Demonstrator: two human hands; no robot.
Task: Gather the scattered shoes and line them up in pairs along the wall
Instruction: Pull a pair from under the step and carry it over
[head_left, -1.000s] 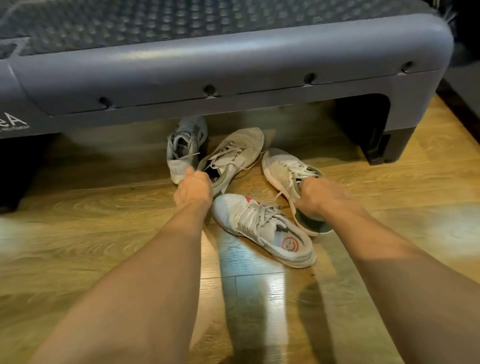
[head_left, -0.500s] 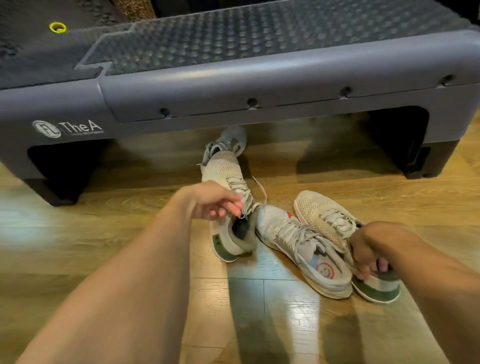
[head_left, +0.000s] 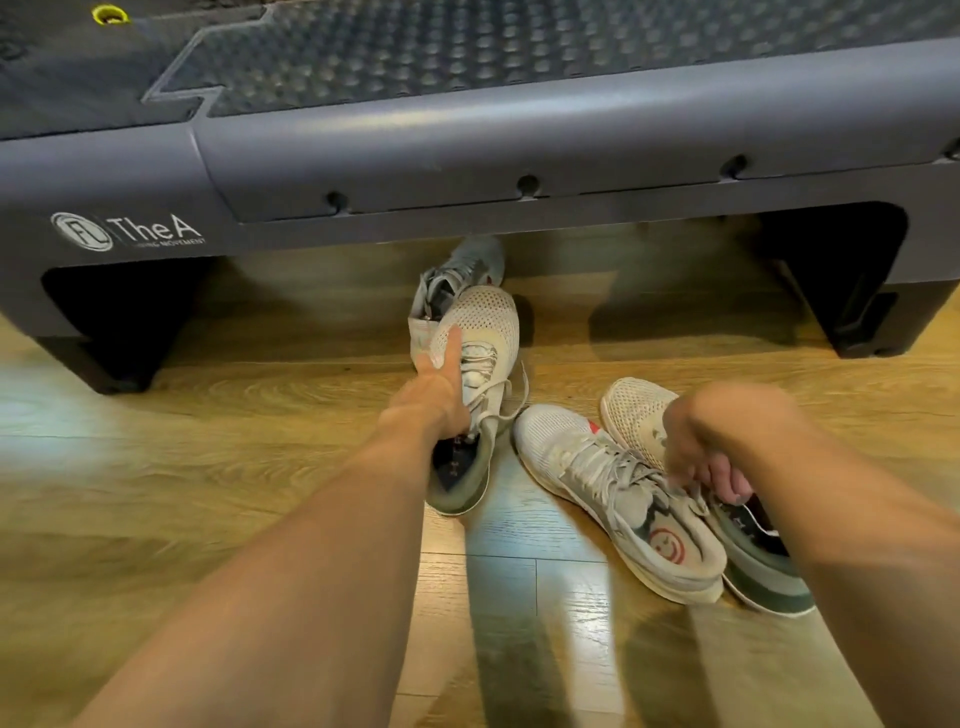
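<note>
Several light sneakers lie on the wooden floor in front of a grey step bench. My left hand (head_left: 436, 395) grips a beige mesh sneaker with a green heel (head_left: 488, 327) at its collar, thumb stretched along its side. Its toe points at the bench and touches a grey sneaker (head_left: 470, 265) that lies half under the bench. My right hand (head_left: 711, 447) curls its fingers round the collar of the matching beige sneaker (head_left: 636, 415) on the right. A white sneaker with a red smiley insole (head_left: 582, 462) lies between the two, touching the right one.
The grey step bench (head_left: 467, 140) spans the whole back of the view, with dark legs at left (head_left: 119, 332) and right (head_left: 857, 312) and a low gap beneath. Wooden floor (head_left: 234, 415) stretches to the left and in front.
My left hand turned its beige sneaker toe-first toward the bench and slid it up against the grey one. My right hand drew its sneaker nearer to me, beside the smiley sneaker.
</note>
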